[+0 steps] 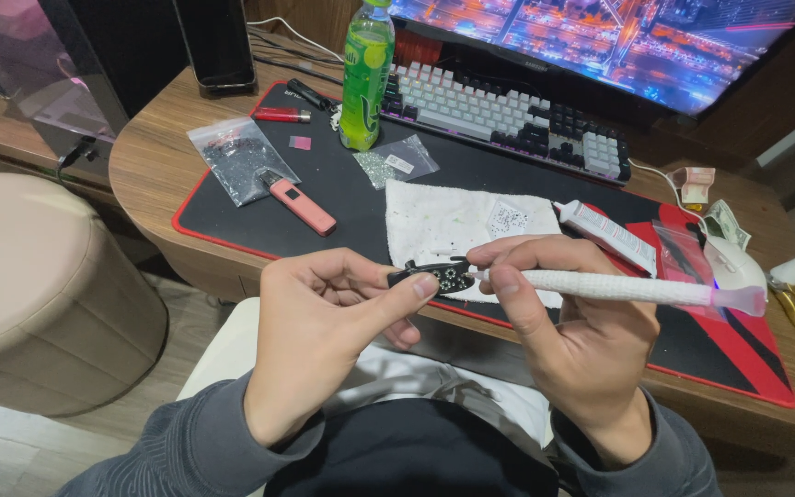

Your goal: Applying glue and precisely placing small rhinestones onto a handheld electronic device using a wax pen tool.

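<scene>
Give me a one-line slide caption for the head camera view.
Left hand pinches a small black gem-studded piece while right hand touches it with a white-wrapped stick.

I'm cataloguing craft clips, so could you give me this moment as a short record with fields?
left hand: left hand pinches a small black piece set with pale stones
right hand: right hand holds a white wrapped stick, its tip at the piece
under the hands: white cloth on a black desk mat
nearby: green bottle, pink device, white tube, keyboard

The person wears grey long sleeves (204, 442), dark trousers, 2 bare hands.
</scene>
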